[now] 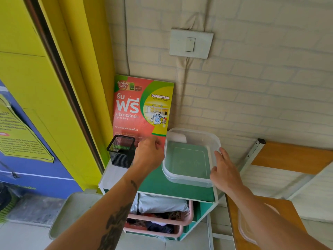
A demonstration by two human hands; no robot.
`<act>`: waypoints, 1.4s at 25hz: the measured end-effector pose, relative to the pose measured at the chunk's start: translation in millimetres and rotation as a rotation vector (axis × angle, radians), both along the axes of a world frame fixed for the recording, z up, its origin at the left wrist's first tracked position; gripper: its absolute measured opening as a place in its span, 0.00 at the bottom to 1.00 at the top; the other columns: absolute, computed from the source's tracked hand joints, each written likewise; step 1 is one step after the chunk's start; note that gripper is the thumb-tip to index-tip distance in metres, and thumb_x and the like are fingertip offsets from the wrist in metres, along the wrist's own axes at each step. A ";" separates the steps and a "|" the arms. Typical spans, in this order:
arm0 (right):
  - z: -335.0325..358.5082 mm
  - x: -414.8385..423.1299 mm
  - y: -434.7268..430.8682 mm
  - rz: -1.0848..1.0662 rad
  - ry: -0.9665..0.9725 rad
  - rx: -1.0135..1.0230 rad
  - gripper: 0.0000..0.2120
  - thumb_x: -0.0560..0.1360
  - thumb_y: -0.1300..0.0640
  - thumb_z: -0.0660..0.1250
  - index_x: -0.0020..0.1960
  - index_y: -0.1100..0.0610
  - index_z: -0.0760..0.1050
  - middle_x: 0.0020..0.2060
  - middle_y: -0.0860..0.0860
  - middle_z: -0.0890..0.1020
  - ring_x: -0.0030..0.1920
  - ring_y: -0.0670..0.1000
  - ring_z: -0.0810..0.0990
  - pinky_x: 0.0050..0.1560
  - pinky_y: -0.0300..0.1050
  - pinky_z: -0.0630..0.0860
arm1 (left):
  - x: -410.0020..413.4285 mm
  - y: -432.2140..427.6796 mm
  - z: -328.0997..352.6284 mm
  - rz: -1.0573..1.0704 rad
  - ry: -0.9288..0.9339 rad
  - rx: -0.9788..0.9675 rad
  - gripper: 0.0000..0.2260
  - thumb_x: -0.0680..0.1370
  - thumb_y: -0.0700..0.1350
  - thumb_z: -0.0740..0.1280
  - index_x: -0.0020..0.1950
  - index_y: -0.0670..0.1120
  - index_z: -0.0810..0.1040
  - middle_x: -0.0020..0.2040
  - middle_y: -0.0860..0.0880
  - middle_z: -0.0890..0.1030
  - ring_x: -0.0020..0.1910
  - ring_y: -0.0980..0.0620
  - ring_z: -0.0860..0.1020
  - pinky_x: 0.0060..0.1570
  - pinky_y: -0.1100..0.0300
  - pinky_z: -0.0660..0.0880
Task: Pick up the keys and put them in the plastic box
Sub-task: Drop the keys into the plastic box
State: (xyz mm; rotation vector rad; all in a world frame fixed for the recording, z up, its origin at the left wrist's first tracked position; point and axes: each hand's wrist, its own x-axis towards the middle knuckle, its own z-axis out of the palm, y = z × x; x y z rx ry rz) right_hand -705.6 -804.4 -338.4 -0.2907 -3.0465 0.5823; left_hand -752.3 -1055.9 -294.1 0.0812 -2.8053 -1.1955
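Observation:
A clear plastic box (189, 179) stands open on the green top of a small shelf unit (155, 186), and nothing shows inside it. My left hand (148, 153) hovers between the box and a black mesh cup (121, 150), its fingers curled downward and away from me. What those fingers hold is hidden, and no keys are visible anywhere. My right hand (225, 172) holds the box's right side, thumb on the rim.
A red and green laundry poster (142, 105) leans on the brick-pattern wall behind the shelf. Pink baskets (162, 222) of clothes fill the shelf below. A wooden table (292, 156) stands at right, with a clear lid (246, 230) near its edge. A yellow door frame (72, 87) is at left.

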 end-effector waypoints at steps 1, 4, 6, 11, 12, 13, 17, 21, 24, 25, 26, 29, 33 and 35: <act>1.8 0.8 -0.8 -0.003 -0.005 -0.008 0.31 0.77 0.63 0.62 0.78 0.56 0.56 0.80 0.51 0.50 0.72 0.58 0.68 0.64 0.52 0.75 | -3.4 8.9 6.0 -0.012 0.010 0.013 0.13 0.75 0.41 0.58 0.51 0.48 0.81 0.49 0.47 0.81 0.46 0.44 0.80 0.51 0.50 0.79; 8.9 2.0 -0.9 -0.016 -0.025 -0.033 0.34 0.77 0.63 0.63 0.79 0.55 0.53 0.80 0.51 0.48 0.69 0.57 0.72 0.59 0.49 0.76 | -16.1 36.5 11.3 -0.076 -0.068 0.047 0.13 0.75 0.40 0.56 0.50 0.49 0.79 0.50 0.45 0.80 0.46 0.42 0.80 0.50 0.50 0.79; 14.3 3.3 0.2 -0.003 -0.056 -0.057 0.35 0.77 0.62 0.63 0.79 0.55 0.51 0.81 0.49 0.46 0.67 0.56 0.74 0.57 0.47 0.76 | -21.5 54.1 6.2 -0.135 -0.136 0.029 0.11 0.76 0.40 0.57 0.49 0.51 0.77 0.48 0.44 0.81 0.45 0.42 0.80 0.47 0.52 0.79; 22.2 6.5 2.7 0.016 -0.118 -0.113 0.38 0.76 0.62 0.65 0.80 0.53 0.48 0.80 0.46 0.42 0.71 0.54 0.70 0.58 0.46 0.73 | -23.5 91.1 -14.3 -0.208 -0.210 0.039 0.12 0.74 0.37 0.59 0.52 0.50 0.77 0.50 0.43 0.82 0.38 0.47 0.79 0.36 0.58 0.78; 22.2 6.5 4.1 0.023 -0.121 -0.115 0.38 0.76 0.61 0.65 0.80 0.53 0.49 0.80 0.45 0.42 0.72 0.54 0.69 0.59 0.46 0.73 | -23.0 96.3 -18.2 -0.210 -0.222 0.021 0.14 0.73 0.37 0.59 0.55 0.49 0.77 0.51 0.42 0.81 0.38 0.46 0.79 0.38 0.57 0.78; 22.3 6.9 6.3 0.031 -0.120 -0.115 0.38 0.76 0.61 0.65 0.80 0.53 0.49 0.80 0.45 0.41 0.72 0.55 0.68 0.60 0.47 0.73 | -22.5 101.9 -21.3 -0.212 -0.238 -0.007 0.17 0.73 0.37 0.59 0.58 0.48 0.77 0.52 0.42 0.81 0.41 0.45 0.79 0.41 0.56 0.79; 21.8 8.3 9.5 0.067 -0.114 -0.101 0.35 0.76 0.60 0.63 0.78 0.53 0.51 0.80 0.45 0.41 0.70 0.55 0.70 0.57 0.47 0.75 | -20.8 116.8 -27.0 -0.191 -0.301 -0.032 0.21 0.72 0.37 0.60 0.63 0.47 0.77 0.62 0.42 0.78 0.52 0.43 0.79 0.52 0.53 0.79; 21.0 8.2 9.1 0.068 -0.102 -0.104 0.33 0.78 0.59 0.63 0.78 0.53 0.52 0.80 0.45 0.41 0.70 0.54 0.70 0.59 0.47 0.75 | -16.5 125.4 -22.1 -0.207 -0.332 -0.038 0.23 0.71 0.38 0.63 0.66 0.48 0.74 0.64 0.44 0.76 0.53 0.46 0.77 0.53 0.54 0.77; 19.7 7.5 8.2 0.069 -0.107 -0.099 0.33 0.78 0.59 0.63 0.79 0.53 0.51 0.80 0.46 0.41 0.72 0.55 0.68 0.62 0.47 0.74 | -13.5 125.9 -16.8 -0.201 -0.332 -0.066 0.23 0.70 0.39 0.65 0.65 0.49 0.75 0.63 0.46 0.77 0.55 0.45 0.77 0.55 0.52 0.77; 19.5 7.1 8.2 0.070 -0.106 -0.096 0.33 0.79 0.58 0.63 0.79 0.53 0.51 0.80 0.46 0.41 0.72 0.55 0.68 0.62 0.47 0.74 | -12.3 125.2 -14.8 -0.196 -0.332 -0.059 0.23 0.69 0.39 0.65 0.64 0.49 0.76 0.62 0.46 0.78 0.54 0.45 0.78 0.54 0.52 0.78; 19.0 6.4 8.4 0.074 -0.108 -0.090 0.33 0.79 0.58 0.63 0.79 0.53 0.50 0.80 0.46 0.40 0.73 0.56 0.67 0.63 0.48 0.74 | -11.0 123.9 -13.0 -0.191 -0.331 -0.038 0.22 0.69 0.39 0.64 0.63 0.49 0.76 0.60 0.47 0.78 0.52 0.46 0.79 0.52 0.52 0.78; 18.9 4.8 10.2 0.089 -0.131 -0.077 0.35 0.79 0.56 0.62 0.80 0.53 0.48 0.80 0.47 0.41 0.75 0.57 0.62 0.67 0.52 0.70 | -5.2 118.4 -7.6 -0.177 -0.333 0.066 0.19 0.70 0.37 0.61 0.59 0.49 0.78 0.51 0.49 0.79 0.43 0.49 0.79 0.40 0.59 0.76; 28.2 4.8 13.7 0.062 -0.109 -0.132 0.34 0.79 0.56 0.62 0.80 0.52 0.50 0.81 0.48 0.45 0.79 0.56 0.53 0.73 0.55 0.61 | 0.8 109.5 -2.1 -0.146 -0.299 0.216 0.16 0.73 0.37 0.59 0.55 0.48 0.79 0.43 0.51 0.80 0.35 0.50 0.78 0.31 0.61 0.73; 34.3 6.8 17.3 0.051 -0.058 -0.175 0.32 0.80 0.56 0.62 0.80 0.53 0.52 0.80 0.49 0.49 0.79 0.55 0.53 0.75 0.54 0.58 | 4.7 107.7 1.9 -0.139 -0.293 0.284 0.15 0.73 0.36 0.60 0.55 0.47 0.80 0.45 0.49 0.82 0.36 0.50 0.79 0.30 0.62 0.73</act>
